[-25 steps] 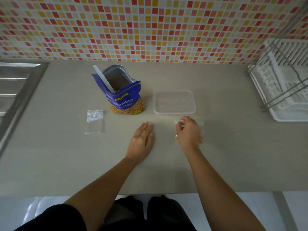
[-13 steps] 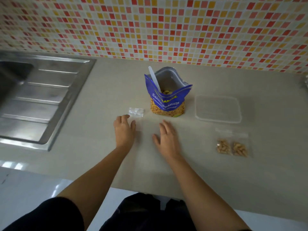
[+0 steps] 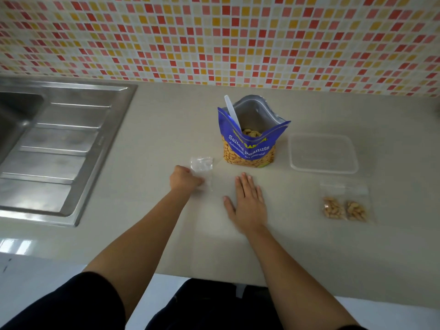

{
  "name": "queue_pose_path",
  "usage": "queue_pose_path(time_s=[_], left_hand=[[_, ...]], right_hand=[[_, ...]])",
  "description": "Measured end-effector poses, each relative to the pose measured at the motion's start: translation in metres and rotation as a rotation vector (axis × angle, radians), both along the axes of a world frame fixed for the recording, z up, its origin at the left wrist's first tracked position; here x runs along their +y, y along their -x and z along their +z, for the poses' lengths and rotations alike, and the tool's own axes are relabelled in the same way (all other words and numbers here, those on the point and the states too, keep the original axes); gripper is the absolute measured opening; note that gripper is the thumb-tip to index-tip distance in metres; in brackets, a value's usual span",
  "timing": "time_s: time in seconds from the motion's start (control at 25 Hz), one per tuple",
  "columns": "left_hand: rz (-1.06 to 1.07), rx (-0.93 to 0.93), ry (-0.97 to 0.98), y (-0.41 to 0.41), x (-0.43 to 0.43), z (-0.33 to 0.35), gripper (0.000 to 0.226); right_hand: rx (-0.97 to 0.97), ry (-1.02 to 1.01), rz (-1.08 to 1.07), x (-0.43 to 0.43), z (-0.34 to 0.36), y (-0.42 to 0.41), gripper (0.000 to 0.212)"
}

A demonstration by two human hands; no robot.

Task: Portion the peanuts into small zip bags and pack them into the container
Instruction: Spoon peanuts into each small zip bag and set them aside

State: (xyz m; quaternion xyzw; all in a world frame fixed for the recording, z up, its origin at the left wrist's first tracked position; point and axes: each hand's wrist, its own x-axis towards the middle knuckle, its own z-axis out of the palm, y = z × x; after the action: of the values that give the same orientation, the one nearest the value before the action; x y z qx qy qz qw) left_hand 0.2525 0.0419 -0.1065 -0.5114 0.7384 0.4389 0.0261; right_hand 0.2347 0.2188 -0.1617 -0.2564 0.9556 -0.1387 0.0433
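A blue bag of salted peanuts (image 3: 250, 148) stands open on the grey counter, with a white spoon (image 3: 232, 113) stuck in it. To its right sits an empty clear plastic container (image 3: 322, 153). A small zip bag holding peanuts (image 3: 345, 206) lies flat in front of the container. Left of the peanut bag lies a small stack of empty clear zip bags (image 3: 202, 169). My left hand (image 3: 184, 179) has its fingers curled on the near edge of those empty bags. My right hand (image 3: 247, 201) rests flat and open on the counter, holding nothing.
A stainless steel sink with a ribbed drainboard (image 3: 54, 148) fills the left side. A mosaic tile wall (image 3: 214, 36) runs along the back. The counter's front edge (image 3: 214, 279) is close to my body.
My right hand let go of the filled zip bag and moved left to rest on the counter. My left hand reached forward and closed on the empty bags. The view swung left.
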Motion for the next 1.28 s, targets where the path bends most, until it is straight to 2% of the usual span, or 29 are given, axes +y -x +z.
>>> queue_pose_path(time_s=[0.24,0.4,0.44,0.68,0.92,1.0,1.08,1.2,1.28], left_hand=[[0.002,-0.058,0.071,-0.003,-0.005,0.004,0.039],[-0.021,-0.078,0.100,-0.006,-0.009,0.006,0.012],[-0.017,-0.065,0.093,-0.007,-0.010,0.006,0.012],[0.072,0.090,-0.011,-0.017,-0.016,0.006,0.008],[0.096,0.180,-0.104,-0.028,-0.016,0.006,0.015],[0.101,0.303,-0.222,-0.030,-0.011,0.010,0.016],[0.077,0.388,-0.326,-0.033,-0.003,0.018,0.017],[0.030,0.421,-0.405,-0.037,0.006,0.025,0.012],[-0.006,0.417,-0.436,-0.040,0.007,0.026,0.009]], right_hand=[[0.013,-0.003,0.000,0.000,-0.003,0.000,0.067],[0.020,0.017,0.010,0.001,-0.005,0.000,0.069],[0.022,0.033,0.012,0.001,-0.005,0.001,0.069],[-0.006,0.276,0.003,0.007,-0.001,0.000,0.068],[-0.037,0.521,-0.036,0.006,0.003,0.003,0.051],[-0.186,0.665,-0.099,-0.002,0.014,0.003,0.036],[-0.428,0.798,-0.217,-0.016,0.030,0.007,0.027],[-0.752,0.961,-0.333,-0.038,0.048,0.015,0.039],[-0.849,1.006,-0.340,-0.046,0.054,0.018,0.048]])
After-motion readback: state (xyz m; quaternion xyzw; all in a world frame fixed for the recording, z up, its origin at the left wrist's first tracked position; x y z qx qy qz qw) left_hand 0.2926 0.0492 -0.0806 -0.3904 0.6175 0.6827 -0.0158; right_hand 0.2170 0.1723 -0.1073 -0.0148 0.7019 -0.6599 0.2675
